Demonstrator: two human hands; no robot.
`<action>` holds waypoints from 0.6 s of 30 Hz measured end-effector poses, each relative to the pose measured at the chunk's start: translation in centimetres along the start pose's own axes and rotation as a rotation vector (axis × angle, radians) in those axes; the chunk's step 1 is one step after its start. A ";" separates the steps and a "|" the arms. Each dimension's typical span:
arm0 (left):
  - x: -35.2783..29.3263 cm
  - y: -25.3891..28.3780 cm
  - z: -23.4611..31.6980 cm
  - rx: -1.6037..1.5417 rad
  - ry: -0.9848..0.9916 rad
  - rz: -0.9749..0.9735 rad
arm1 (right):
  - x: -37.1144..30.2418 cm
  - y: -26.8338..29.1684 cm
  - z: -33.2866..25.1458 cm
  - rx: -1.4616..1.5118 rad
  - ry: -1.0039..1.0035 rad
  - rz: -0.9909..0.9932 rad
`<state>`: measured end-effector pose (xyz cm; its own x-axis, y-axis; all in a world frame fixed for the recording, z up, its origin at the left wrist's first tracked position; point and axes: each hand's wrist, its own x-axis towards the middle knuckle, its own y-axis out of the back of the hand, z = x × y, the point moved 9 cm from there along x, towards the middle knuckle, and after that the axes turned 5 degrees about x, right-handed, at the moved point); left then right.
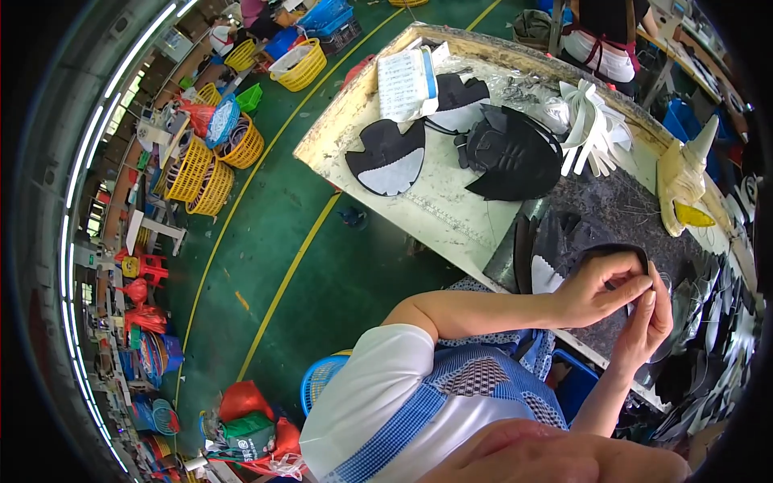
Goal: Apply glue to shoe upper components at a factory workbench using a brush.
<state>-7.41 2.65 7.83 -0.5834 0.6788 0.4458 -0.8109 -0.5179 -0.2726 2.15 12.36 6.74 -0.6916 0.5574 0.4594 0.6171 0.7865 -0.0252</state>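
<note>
The room is big, with a green floor that has yellow lines on it. A pale table with a wooden rim stands on it at a slant.

Lots of baskets sit around. On the left, yellow baskets stand close together, and one yellow basket there has dark, curly strips in it. A blue-and-white bag lies at its top. A small green basket is near. Farther up, a yellow basket has something pale inside, but I can't tell what. Blue bins sit beside it. A blue basket is next to the person's side, and a blue bin is low by the table; what is in them is hard to see. Red bags and a green bag are bunched on the floor.

The left hand and the right hand are close together over the dark mat at the near end of the table. Both pinch the edge of a curved black piece with their fingertips. More dark pieces lie just left of the hands.

Farther up the table are a black-and-white piece, a big black piece, white strips and a notebook. Dark scraps heap up on the right.
</note>
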 end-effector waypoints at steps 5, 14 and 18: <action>0.8 1.2 0.5 0.054 0.109 -0.011 | 1.2 -2.3 -4.3 -0.313 0.063 -0.033; 0.2 1.6 -2.2 -0.196 0.367 0.023 | 0.9 -4.2 -5.2 -0.577 0.155 -0.047; 0.2 1.6 -1.9 -0.163 0.299 0.002 | 0.8 -3.9 -4.7 -0.480 0.120 -0.043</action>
<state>-8.86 2.96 5.86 -0.5527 0.8133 0.1819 -0.7925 -0.4453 -0.4168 0.95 8.43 11.38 -0.6897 0.4704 0.5506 0.7116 0.5812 0.3948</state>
